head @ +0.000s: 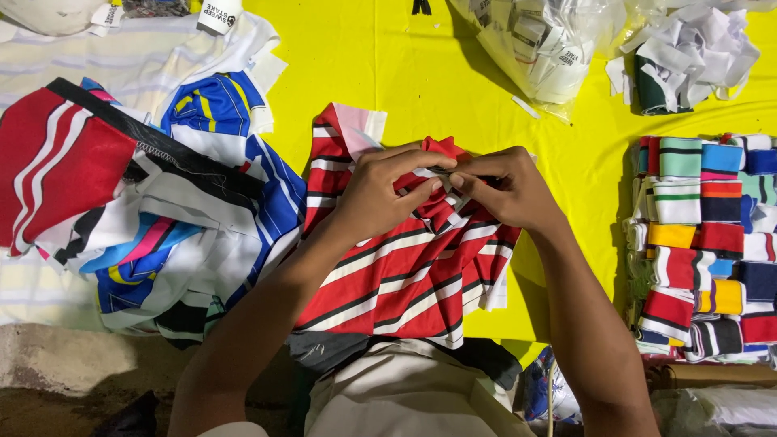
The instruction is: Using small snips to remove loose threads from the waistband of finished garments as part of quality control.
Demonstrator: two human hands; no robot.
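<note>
**A:** What is the table like?

**B:** It has a bright yellow cover [421, 73] on it. Cloth lies all over it.

**A:** What is in the middle?

**B:** A red shirt piece [405, 275] with white and black stripes. It lies on the yellow cover right in front of the person and hangs down over the near edge toward their lap.

**A:** What are the hands doing?

**B:** Both are at the top of the red piece. The left hand [380, 194] pinches a fold of it, fingers closed on the cloth. The right hand [502, 190] pinches the same fold, closed tight too. The two hands touch at the fingertips.

**A:** What is next to it?

**B:** On the left is a messy pile of cut cloth [154, 202] in blue, white, red and black. On the right is a neat stack of striped collars [704, 243] in many colours, well apart from the hands. At the far side sits a clear bag of white labels [542, 44], and beside it a heap of white scraps [688, 48].
</note>
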